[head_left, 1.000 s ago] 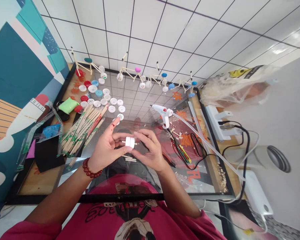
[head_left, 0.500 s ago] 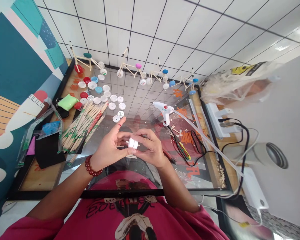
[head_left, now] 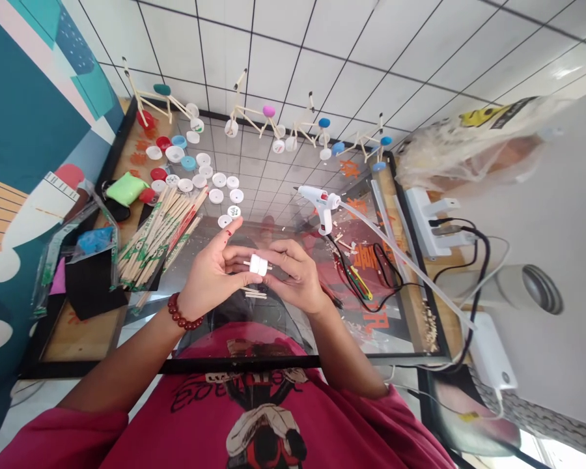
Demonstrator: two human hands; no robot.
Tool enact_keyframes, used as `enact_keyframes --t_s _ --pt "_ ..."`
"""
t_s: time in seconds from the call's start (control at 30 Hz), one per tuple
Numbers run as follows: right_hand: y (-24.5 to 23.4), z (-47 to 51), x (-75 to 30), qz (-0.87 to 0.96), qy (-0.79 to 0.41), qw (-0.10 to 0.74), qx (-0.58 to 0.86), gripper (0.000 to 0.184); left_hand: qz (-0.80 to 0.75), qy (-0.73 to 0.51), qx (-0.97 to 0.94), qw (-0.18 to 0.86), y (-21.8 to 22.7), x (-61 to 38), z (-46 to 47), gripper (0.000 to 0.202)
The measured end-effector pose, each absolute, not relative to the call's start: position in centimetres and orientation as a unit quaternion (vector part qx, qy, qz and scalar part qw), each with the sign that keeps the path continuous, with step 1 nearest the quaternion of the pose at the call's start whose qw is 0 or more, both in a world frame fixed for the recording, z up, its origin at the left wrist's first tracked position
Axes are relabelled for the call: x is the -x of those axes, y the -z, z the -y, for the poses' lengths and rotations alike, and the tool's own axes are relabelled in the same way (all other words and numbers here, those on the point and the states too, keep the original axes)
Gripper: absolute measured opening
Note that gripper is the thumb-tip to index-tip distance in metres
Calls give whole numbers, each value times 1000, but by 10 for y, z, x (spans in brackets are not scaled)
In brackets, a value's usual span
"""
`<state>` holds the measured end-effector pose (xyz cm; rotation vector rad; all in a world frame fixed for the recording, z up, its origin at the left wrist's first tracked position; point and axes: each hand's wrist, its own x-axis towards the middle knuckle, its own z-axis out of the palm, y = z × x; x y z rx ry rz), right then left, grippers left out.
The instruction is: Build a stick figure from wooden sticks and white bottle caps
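Both hands are at work on one small piece: a pair of white caps [head_left: 258, 264] set against each other, with a thin stick [head_left: 247, 263] poking out on either side. The piece is between the two hands, above the worktop [head_left: 273, 195].

The left hand [head_left: 209, 277] is partly curled, its thumb at the near side of the caps and its bent fingers behind them, while the index finger stands out, pointing away from the body. The right hand [head_left: 295, 273] is closed to a pinch, thumb and fingertips at the other side of the same piece. Exactly where each fingertip presses is too small to tell.

The step in hand looks like fitting or settling the caps on the stick. As I judge it, the next move calls for a steady grip from the left hand and fine, light turning or pressing from the right, with the caps kept square to the stick; too hard a push could tilt them or bend it.

A few short sticks [head_left: 255, 295] lie just to the near side of the hands. Loose white caps [head_left: 216, 196] lie beyond the left hand, and the bundle of sticks [head_left: 161, 241] is to its left. The glue gun [head_left: 322, 200] rests beyond the right hand, touched by neither.
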<state>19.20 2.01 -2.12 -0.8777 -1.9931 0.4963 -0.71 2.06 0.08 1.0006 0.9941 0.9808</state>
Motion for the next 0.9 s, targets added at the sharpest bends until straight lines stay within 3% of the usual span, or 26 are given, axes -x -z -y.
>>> enact_keyframes --t_s 0.37,0.5,0.63,0.77,0.9 --pt "17 -19 -183 770 -210 486 355 41 -387 -456 -469 650 -1 9 -20 113" --pt "14 -14 -179 763 -142 492 394 39 -404 -502 -530 551 -2 7 -17 110" --pt "15 -11 -177 769 -97 489 400 48 -415 -519 -576 476 0 6 -14 89" --pt "15 -13 -177 761 -112 500 398 58 -391 -532 -575 484 1 10 -14 80" --pt "14 -15 -179 771 -127 498 376 50 -366 -510 -553 548 1 10 -12 76"
